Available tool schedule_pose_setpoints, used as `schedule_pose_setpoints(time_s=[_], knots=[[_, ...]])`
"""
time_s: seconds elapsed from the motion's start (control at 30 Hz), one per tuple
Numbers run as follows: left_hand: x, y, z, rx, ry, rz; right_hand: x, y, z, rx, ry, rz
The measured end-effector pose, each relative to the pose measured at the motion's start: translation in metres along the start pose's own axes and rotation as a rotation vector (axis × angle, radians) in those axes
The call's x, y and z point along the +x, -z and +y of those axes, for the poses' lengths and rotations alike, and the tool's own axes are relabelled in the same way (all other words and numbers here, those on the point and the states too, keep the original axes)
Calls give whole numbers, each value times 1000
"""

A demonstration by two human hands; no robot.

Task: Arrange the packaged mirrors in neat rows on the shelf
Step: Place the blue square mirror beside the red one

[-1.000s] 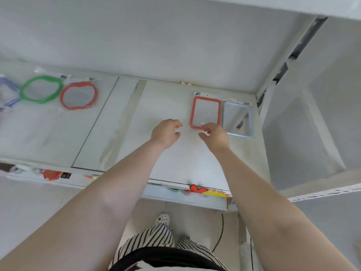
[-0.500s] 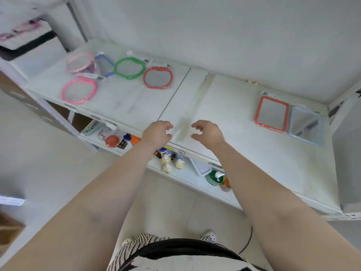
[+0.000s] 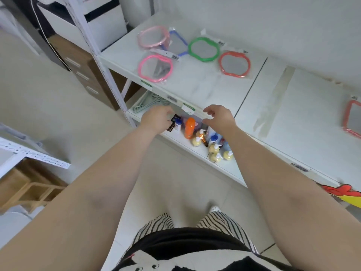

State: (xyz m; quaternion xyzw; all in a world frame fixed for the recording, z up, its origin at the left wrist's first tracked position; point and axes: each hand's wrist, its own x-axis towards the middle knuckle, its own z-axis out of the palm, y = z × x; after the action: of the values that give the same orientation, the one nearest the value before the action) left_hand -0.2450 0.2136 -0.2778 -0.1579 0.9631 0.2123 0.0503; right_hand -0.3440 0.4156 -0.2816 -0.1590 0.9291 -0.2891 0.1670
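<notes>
Head view: both hands hover empty at the front edge of the shelf (image 3: 195, 83), the left hand (image 3: 156, 119) loosely curled, the right hand (image 3: 219, 117) with fingers apart. 5 round packaged mirrors lie scattered at the shelf's left end; the pink mirror (image 3: 155, 68) sits nearest its front edge. It probably goes next: lift it flat by its rim. The shelf is white and smooth, with bottles (image 3: 211, 141) beneath it.

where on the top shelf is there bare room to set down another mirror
Bare shelf lies between the orange-red round mirror and the red rectangular mirror, and along the front edge. The far-left back is crowded: the pale pink mirror overlaps the blue mirror.
</notes>
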Motion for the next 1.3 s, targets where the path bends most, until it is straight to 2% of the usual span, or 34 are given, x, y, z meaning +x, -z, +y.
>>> schedule_pose_setpoints(time_s=[0.27,0.53,0.77,0.93,1.17,1.3], knots=[[55,37,-42,-55,5,33,67,-17,-57,-129,76,-40],[132,89,-70,-5,20,61,164,-10,-118,-144,149,-57],[199,115,-97,41,-2,49,219,-6,-149,-119,121,-25],[255,134,-111,20,-91,38,253,-9,-165,-102,32,30],[336,158,-135,33,-292,-60,287,-30,-185,58,-272,203],[365,161,-140,-16,-349,-129,291,-44,-191,155,-449,265]])
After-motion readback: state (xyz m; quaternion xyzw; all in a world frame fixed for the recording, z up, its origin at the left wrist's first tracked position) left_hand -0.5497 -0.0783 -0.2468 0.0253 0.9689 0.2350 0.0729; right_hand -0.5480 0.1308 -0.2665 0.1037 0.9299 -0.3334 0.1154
